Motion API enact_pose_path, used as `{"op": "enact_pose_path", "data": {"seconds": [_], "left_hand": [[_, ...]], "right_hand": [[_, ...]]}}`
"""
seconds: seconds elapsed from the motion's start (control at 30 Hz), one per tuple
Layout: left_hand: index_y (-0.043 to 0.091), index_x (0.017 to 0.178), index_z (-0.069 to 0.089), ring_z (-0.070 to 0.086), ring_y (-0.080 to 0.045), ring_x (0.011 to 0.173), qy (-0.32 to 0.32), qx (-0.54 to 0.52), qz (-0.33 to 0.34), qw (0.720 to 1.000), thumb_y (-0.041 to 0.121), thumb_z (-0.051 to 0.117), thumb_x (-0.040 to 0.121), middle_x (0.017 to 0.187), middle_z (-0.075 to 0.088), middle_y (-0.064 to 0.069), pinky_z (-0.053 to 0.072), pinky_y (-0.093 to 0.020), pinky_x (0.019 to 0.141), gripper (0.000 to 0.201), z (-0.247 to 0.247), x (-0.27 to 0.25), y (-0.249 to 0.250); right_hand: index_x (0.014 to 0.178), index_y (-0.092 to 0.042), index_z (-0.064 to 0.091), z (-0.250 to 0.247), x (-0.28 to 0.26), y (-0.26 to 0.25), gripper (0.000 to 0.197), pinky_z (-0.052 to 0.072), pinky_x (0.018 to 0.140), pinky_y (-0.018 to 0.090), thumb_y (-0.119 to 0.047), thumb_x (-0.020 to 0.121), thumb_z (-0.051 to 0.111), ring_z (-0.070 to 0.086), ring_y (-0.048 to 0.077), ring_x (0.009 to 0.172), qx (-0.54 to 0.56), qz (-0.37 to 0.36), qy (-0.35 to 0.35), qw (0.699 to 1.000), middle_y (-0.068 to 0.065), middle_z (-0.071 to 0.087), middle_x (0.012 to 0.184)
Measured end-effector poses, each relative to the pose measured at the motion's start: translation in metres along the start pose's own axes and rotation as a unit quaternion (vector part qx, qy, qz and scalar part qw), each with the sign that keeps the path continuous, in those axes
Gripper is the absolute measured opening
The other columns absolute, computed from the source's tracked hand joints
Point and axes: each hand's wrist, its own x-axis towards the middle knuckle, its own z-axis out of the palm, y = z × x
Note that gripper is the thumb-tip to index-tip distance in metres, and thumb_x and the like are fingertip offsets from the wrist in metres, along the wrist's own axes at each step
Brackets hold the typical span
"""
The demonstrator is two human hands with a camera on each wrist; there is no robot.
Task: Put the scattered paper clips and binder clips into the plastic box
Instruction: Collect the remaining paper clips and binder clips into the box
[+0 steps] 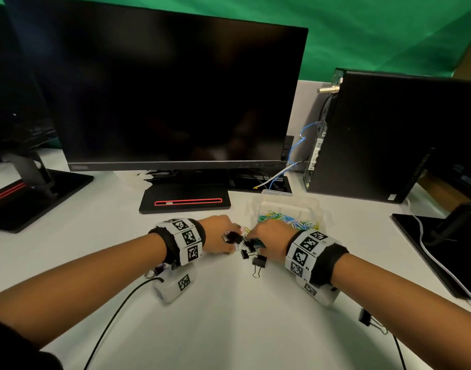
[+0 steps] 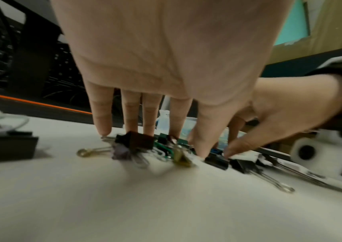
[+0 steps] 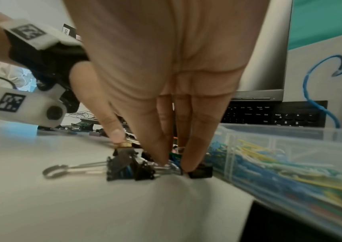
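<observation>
Nearest me, one black binder clip [image 1: 367,319] lies alone by my right forearm, its wire handles trailing toward the near right edge of the white desk [image 1: 229,329]; that one is not yet collected. A little farther in, another black clip [image 1: 258,263] sits just short of my hands, handles pointing back at me. Beyond it both hands meet over a small heap of binder clips [image 2: 145,145], black with a few coloured ones, handles sticking out every way, so the heap has no common axis. My left hand [image 1: 219,235] has straight fingers pressing down on the heap's left side, clenching nothing; my right hand [image 1: 269,241] does the same from the right, fingertips [image 3: 161,157] on the clips, nothing lifted. I judge I am raking them together. Just past my right hand stands the clear plastic box [image 1: 315,206], already holding a mass of coloured paper clips [image 1: 290,220]. So the paper clips look mostly done; the binder clips remain.
</observation>
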Motion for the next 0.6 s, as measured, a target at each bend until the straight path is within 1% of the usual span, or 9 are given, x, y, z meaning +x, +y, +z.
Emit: {"op": "enact_pose_path", "data": {"seconds": [0.03,0.1,0.13,0.2,0.3,0.33,0.47,0.53,0.6], "left_hand": [[0.016,0.128,0.053,0.054,-0.03,0.114,-0.015,0.012,0.011,1.0,0.028,0.056,0.088,0.125,0.056,-0.012,0.043,-0.033,0.095,0.042,0.003,-0.004,0.002],[0.021,0.146,0.028,0.035,-0.028,0.135,-0.058,0.04,0.023,0.997,0.033,0.051,0.092,0.149,0.034,-0.009,0.03,-0.037,0.112,0.06,0.01,-0.013,0.007],[0.023,0.15,0.016,0.024,-0.028,0.141,-0.077,0.055,0.03,0.995,0.036,0.049,0.093,0.155,0.021,-0.008,0.022,-0.038,0.117,0.067,0.013,-0.018,0.008],[0.028,0.15,0.0,0.008,-0.029,0.147,-0.108,0.078,0.04,0.99,0.042,0.045,0.094,0.159,0.004,-0.008,0.013,-0.042,0.12,0.073,0.021,-0.027,0.012],[0.041,0.147,-0.007,-0.011,-0.033,0.146,-0.138,0.074,0.041,0.987,0.051,0.044,0.092,0.159,-0.014,-0.007,0.003,-0.05,0.12,0.076,0.031,-0.038,0.018],[0.044,0.145,-0.007,-0.015,-0.034,0.146,-0.143,0.07,0.046,0.986,0.054,0.045,0.091,0.158,-0.016,-0.007,0.0,-0.052,0.119,0.076,0.034,-0.04,0.02],[0.046,0.146,0.002,-0.017,-0.029,0.146,-0.133,0.053,0.061,0.988,0.057,0.043,0.09,0.159,-0.014,-0.001,-0.003,-0.053,0.118,0.07,0.04,-0.047,0.028],[0.041,0.147,0.015,-0.01,-0.026,0.147,-0.112,0.043,0.073,0.99,0.053,0.043,0.092,0.16,-0.002,0.0,0.001,-0.052,0.12,0.063,0.039,-0.049,0.032],[0.033,0.144,0.032,0.01,-0.022,0.147,-0.082,0.031,0.095,0.992,0.044,0.045,0.094,0.156,0.02,-0.003,0.012,-0.043,0.12,0.053,0.036,-0.047,0.034]], "right_hand": [[0.125,-0.014,0.058,0.001,0.0,0.0,0.041,0.048,0.096,0.039,-0.003,0.085,0.054,0.054,0.03,0.115,0.003,-0.002,0.005,1.0,0.013,0.061,0.121],[0.116,-0.015,0.063,0.002,-0.002,0.003,0.038,0.049,0.094,0.035,0.0,0.082,0.057,0.056,0.027,0.111,0.027,-0.002,0.023,0.999,0.009,0.063,0.116],[0.113,-0.016,0.064,0.003,-0.003,0.006,0.036,0.048,0.092,0.032,0.0,0.081,0.058,0.057,0.024,0.109,0.045,0.0,0.028,0.999,0.007,0.064,0.115],[0.107,-0.016,0.067,0.003,-0.009,0.009,0.031,0.045,0.083,0.021,-0.003,0.08,0.062,0.059,0.018,0.101,0.082,0.0,0.03,0.996,0.002,0.066,0.111],[0.101,-0.014,0.069,0.004,-0.019,0.013,0.025,0.037,0.062,0.008,-0.005,0.077,0.067,0.056,0.009,0.077,0.121,-0.003,0.029,0.992,0.0,0.07,0.1],[0.098,-0.014,0.07,0.005,-0.023,0.015,0.023,0.037,0.059,0.005,-0.006,0.076,0.068,0.058,0.008,0.072,0.14,0.0,0.028,0.99,0.0,0.071,0.096],[0.09,-0.015,0.074,0.007,-0.036,0.021,0.015,0.037,0.056,0.001,-0.011,0.076,0.07,0.053,-0.005,0.062,0.175,0.004,0.04,0.984,-0.001,0.074,0.089],[0.089,-0.015,0.074,0.004,-0.041,0.025,0.011,0.036,0.058,0.002,-0.015,0.079,0.069,0.052,-0.005,0.062,0.178,0.01,0.066,0.982,-0.002,0.073,0.089],[0.09,-0.014,0.074,0.002,-0.044,0.029,0.011,0.038,0.061,0.004,-0.017,0.08,0.069,0.051,-0.004,0.063,0.184,0.023,0.087,0.979,-0.001,0.071,0.087]]}}
